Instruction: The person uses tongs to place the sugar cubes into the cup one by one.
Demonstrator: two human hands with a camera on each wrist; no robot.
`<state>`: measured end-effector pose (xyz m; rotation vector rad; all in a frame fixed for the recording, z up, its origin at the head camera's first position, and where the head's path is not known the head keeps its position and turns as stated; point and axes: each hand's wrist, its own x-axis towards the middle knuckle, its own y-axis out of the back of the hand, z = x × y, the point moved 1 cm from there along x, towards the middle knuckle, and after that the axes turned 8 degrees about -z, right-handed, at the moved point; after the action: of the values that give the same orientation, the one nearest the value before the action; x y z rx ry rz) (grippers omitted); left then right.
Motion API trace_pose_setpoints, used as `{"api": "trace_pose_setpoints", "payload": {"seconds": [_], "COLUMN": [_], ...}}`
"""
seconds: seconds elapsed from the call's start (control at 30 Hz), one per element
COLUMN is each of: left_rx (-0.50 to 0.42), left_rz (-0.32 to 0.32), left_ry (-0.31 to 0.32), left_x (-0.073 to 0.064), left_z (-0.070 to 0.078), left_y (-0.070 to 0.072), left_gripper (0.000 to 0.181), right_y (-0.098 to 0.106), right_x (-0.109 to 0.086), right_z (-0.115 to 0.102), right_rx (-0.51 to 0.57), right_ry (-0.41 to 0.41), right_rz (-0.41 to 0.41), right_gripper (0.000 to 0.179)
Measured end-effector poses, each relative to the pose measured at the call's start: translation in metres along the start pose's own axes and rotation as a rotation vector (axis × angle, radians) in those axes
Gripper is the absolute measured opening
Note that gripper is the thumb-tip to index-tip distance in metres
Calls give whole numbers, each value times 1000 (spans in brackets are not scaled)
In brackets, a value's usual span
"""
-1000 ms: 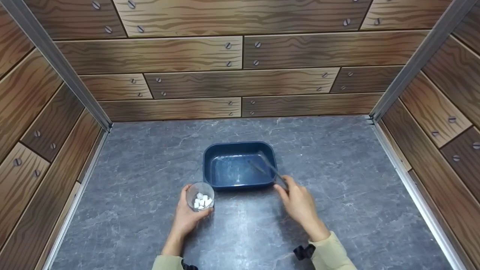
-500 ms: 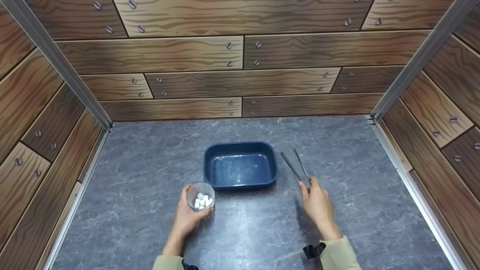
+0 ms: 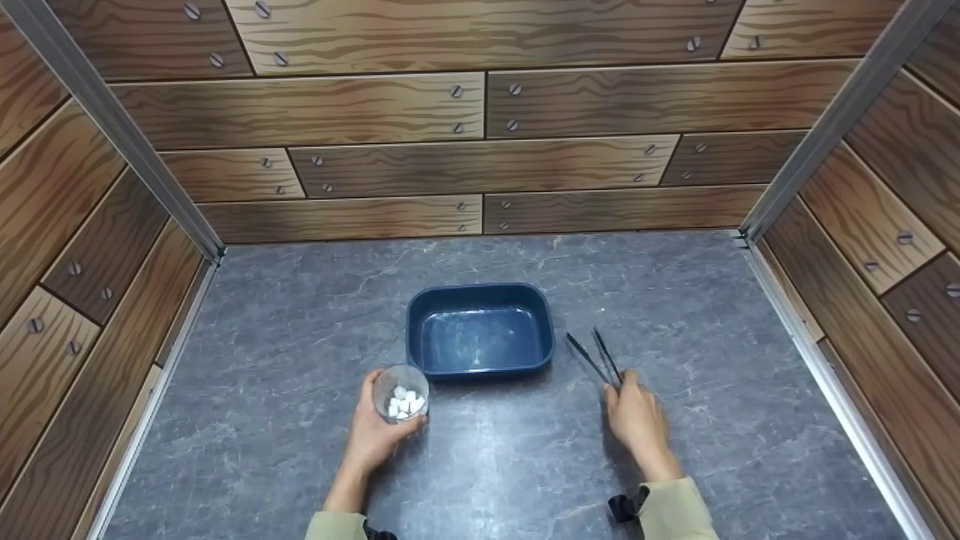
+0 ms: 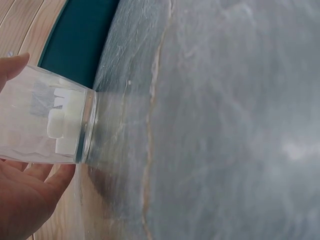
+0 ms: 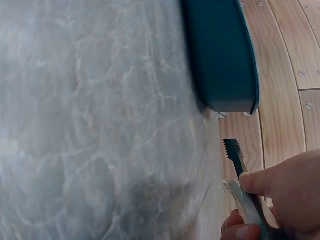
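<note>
My left hand [image 3: 373, 436] grips a clear glass [image 3: 381, 386] at the near left corner of a dark blue rectangular bin [image 3: 480, 370]. Several white cubes [image 3: 406, 403] lie at the bottom of the glass. In the left wrist view, the glass [image 4: 30, 135] stands with its base on the tabletop, thumb on one side and fingers on the other. To the right of the bin, my right hand [image 3: 640, 421] holds dark metal tongs [image 3: 610, 358], their two arms spread apart with nothing between. Toothed tips of the tongs [image 5: 233, 149] show in the right wrist view.
The grey marbled tabletop [image 3: 300, 315] is bounded by a wood-patterned back wall [image 3: 480, 165] and side walls, with metal rails [image 3: 832, 412] along the edges. The bin's inside shows bare.
My right hand has drawn the tongs out from over the bin to the right, then a little back toward me. The left hand and the glass have stayed in place.
</note>
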<state>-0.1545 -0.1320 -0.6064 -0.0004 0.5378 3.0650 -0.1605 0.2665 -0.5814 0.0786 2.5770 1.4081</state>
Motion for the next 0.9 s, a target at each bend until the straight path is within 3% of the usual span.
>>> {"api": "trace_pose_setpoints", "payload": {"seconds": [0.37, 0.6, 0.9], "left_rx": [6, -31, -97], "left_rz": [-4, -19, -53], "left_ry": [5, 12, -3], "left_x": [0, -1, -1], "left_z": [0, 1, -2], "left_y": [0, 1, 4], "left_gripper": [104, 103, 106], "right_y": [-5, -6, -7], "right_x": [2, 2, 1], "right_z": [7, 7, 7], "right_rx": [-23, -47, -130], "right_ry": [-31, -44, 8], "right_rz": [-55, -46, -22], "right_gripper": [36, 35, 30]}}
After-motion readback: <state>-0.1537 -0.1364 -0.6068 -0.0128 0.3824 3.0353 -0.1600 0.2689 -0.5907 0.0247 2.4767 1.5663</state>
